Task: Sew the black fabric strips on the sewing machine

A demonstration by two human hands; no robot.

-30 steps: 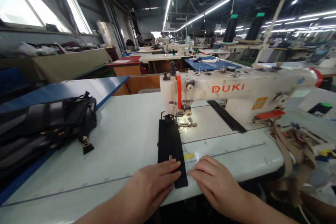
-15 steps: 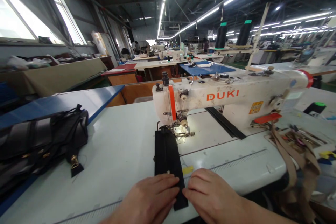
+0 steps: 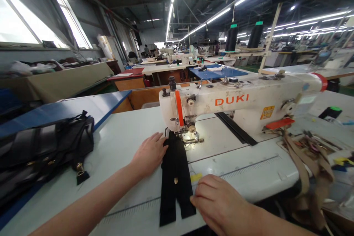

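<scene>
Black strip [image 3: 174,164]: I see it lying lengthwise on the pale table [image 3: 132,132], its far end at the needle area of the sewing machine [image 3: 204,99], its near end split into two tails with table showing between them.
Metal piece [image 3: 176,180]: small and gold-coloured, it sits on the strip's middle line, just above the split; it looks to me like a zip pull.
Left hand [image 3: 149,155]: palm down, fingers stretched out, it rests against the strip's left edge just beside the needle area, closed around nothing that I can see.
Right hand [image 3: 221,202]: its fingers are curled together, the tips at the right edge of the right-hand tail; I cannot tell whether they pinch the fabric or only touch it.
Yellow patch [image 3: 196,177]: it lies on the table between the strip and the printed ruler line [image 3: 249,166].
Second strip [image 3: 235,129]: also black, it lies slantwise, partly beneath the machine's arm.
Black bundle [image 3: 44,142]: I find this at far left, well apart from both hands, with a gold-coloured clip [image 3: 80,167] at its near end.
Tan straps [image 3: 301,166]: they hang over the table's edge, at right.
</scene>
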